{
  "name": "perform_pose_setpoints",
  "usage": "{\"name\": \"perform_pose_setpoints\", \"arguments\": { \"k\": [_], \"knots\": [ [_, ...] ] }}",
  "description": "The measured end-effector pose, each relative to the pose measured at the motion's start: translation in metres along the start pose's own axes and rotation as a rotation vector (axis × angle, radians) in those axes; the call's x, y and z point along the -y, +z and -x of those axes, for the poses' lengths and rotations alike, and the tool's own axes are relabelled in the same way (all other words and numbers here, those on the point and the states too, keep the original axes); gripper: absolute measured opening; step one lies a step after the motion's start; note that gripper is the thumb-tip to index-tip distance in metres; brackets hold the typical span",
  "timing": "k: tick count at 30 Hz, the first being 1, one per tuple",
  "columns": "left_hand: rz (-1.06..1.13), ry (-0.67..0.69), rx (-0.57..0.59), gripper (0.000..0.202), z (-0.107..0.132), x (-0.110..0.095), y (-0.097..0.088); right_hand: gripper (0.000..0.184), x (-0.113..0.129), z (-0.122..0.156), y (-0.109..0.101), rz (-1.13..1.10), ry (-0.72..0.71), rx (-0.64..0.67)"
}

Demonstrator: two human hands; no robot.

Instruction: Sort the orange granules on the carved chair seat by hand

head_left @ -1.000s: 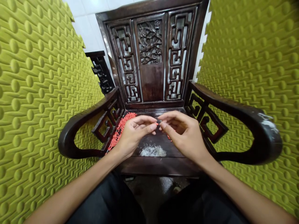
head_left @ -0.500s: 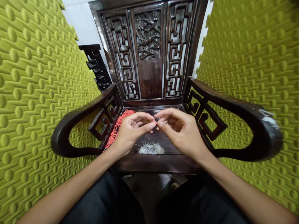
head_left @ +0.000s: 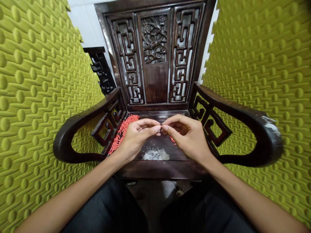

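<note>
Fingertips (head_left: 157,128) of both hands meet in a tight pinch at the middle of a dark polished wooden seat (head_left: 157,141); anything held there is too small to make out. The left hand (head_left: 137,137) and right hand (head_left: 187,137) curl inward, palms facing each other, with the other fingers loosely bent. Coarse red grains (head_left: 122,134) lie in a long, narrow drift along the seat's left edge, just beside the left hand, and a small scatter of red grains (head_left: 172,139) sits under the right hand. A low mound of white slivers (head_left: 155,154) rests nearer the person, below and between the hands. The seat belongs to a dark carved wooden armchair (head_left: 155,81), with a latticed back, a panel of blossoming branches (head_left: 154,39), and smooth curved arms, one with a pale worn patch. Green foam sheets (head_left: 255,81) with rounded bumps stand on both sides.
</note>
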State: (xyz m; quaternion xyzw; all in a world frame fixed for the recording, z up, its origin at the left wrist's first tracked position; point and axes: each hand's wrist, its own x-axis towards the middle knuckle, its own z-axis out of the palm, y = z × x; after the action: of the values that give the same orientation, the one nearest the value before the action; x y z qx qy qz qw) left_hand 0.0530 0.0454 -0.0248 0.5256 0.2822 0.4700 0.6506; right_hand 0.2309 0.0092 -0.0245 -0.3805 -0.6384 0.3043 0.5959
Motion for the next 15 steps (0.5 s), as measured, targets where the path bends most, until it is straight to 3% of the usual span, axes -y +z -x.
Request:
{"name": "perform_pose_setpoints", "arguments": {
  "k": [7,15],
  "knots": [
    [0.019,-0.004,-0.02,0.019,0.0002,0.0036,0.0036,0.004,0.0007,0.0014,0.0019,0.03,-0.056,-0.024],
    [0.16,-0.086,-0.019,0.022,0.0016,0.0051,0.0028,0.009,0.0006,-0.0007,0.0037,-0.038,-0.016,-0.055]
  ]
}}
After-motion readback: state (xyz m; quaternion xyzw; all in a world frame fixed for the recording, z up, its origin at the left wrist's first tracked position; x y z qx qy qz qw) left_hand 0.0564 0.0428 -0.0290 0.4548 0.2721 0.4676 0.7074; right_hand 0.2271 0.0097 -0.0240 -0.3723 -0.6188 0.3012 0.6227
